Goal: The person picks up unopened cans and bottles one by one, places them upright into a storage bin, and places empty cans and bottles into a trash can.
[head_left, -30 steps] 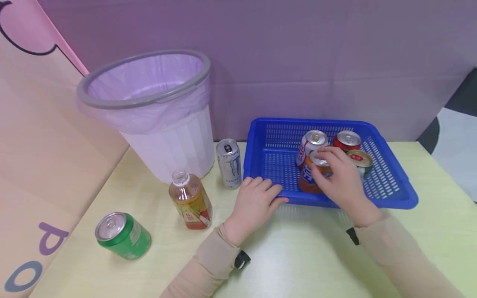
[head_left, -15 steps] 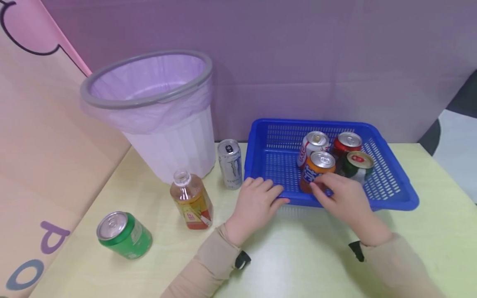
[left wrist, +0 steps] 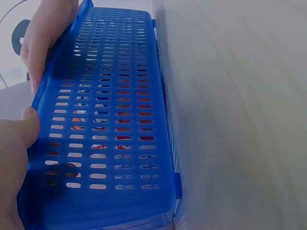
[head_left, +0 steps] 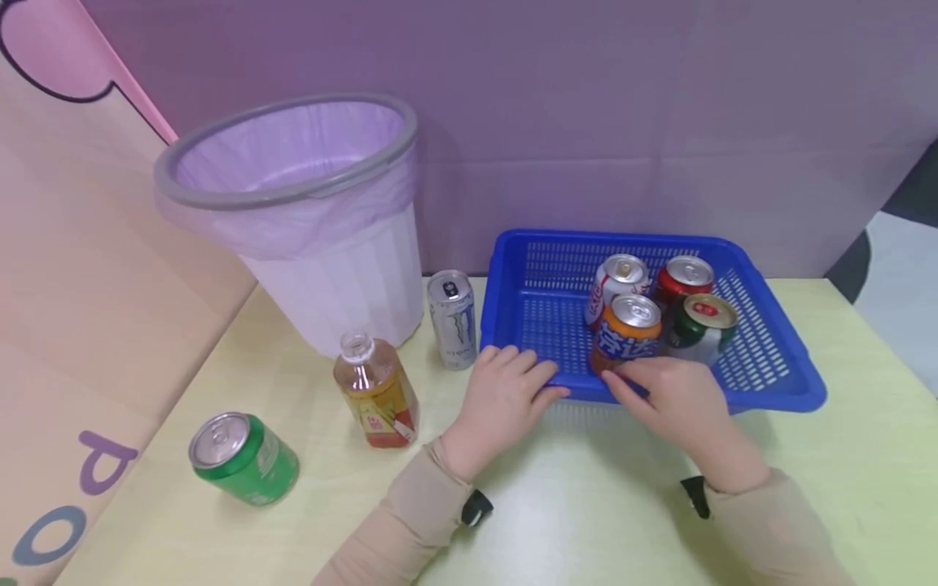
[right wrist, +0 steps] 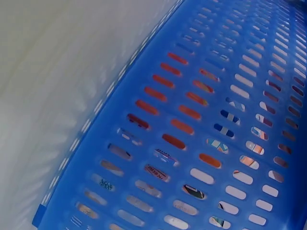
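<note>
A blue plastic basket (head_left: 791, 399) with slotted sides stands on the table. My left hand (head_left: 501, 400) holds its front rim near the left corner, fingers hooked over the edge. Further right along the same rim, my right hand (head_left: 677, 403) grips the edge, its fingers inside and close to an orange soda can (head_left: 628, 338). Behind that can stand a white-and-red can (head_left: 619, 273) and a red can (head_left: 685, 273). A dark green can (head_left: 707, 313) is at its right. In the left wrist view, my left thumb (left wrist: 29, 127) lies against the rim of the slotted wall.
Left of the basket stands a slim silver can (head_left: 453, 321). A small bottle of amber drink (head_left: 377, 399) without a cap and a green can (head_left: 245, 460) are nearer the front left. A white bin (head_left: 344, 268) with a purple liner stands at the back left.
My right hand has let go of the orange soda can, moved down towards me and taken the basket's front rim. The left hand has stayed on the rim.
</note>
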Motion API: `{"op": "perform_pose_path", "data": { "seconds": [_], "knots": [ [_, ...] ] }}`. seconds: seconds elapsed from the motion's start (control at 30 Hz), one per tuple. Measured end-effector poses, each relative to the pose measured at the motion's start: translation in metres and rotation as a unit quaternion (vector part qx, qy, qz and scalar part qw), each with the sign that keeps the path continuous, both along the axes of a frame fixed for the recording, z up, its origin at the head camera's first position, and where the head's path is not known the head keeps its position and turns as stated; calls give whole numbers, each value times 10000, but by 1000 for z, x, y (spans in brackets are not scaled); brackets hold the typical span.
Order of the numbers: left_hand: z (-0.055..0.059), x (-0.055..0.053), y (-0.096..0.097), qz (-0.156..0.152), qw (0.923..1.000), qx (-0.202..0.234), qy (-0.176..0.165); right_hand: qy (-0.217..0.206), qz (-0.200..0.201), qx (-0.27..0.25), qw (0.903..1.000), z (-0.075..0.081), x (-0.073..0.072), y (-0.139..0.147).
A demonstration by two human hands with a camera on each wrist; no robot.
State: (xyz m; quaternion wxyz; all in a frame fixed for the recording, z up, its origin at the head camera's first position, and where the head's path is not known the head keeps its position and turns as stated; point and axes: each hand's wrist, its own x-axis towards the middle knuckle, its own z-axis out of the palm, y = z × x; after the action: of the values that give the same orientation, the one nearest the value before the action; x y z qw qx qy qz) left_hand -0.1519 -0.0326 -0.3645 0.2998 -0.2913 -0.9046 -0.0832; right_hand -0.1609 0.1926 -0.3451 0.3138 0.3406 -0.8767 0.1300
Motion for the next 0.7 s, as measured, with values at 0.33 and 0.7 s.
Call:
{"op": "perform_pose_path", "data": {
  "seconds": [0.33,0.7],
  "knots": [
    [1,0,0,-37,10000,30,12,-102,-68,193,9997,-5,1,2],
    [0,0,0,-46,10000,51,49,-133,-195,248,9994,-5,3,0]
  ]
}}
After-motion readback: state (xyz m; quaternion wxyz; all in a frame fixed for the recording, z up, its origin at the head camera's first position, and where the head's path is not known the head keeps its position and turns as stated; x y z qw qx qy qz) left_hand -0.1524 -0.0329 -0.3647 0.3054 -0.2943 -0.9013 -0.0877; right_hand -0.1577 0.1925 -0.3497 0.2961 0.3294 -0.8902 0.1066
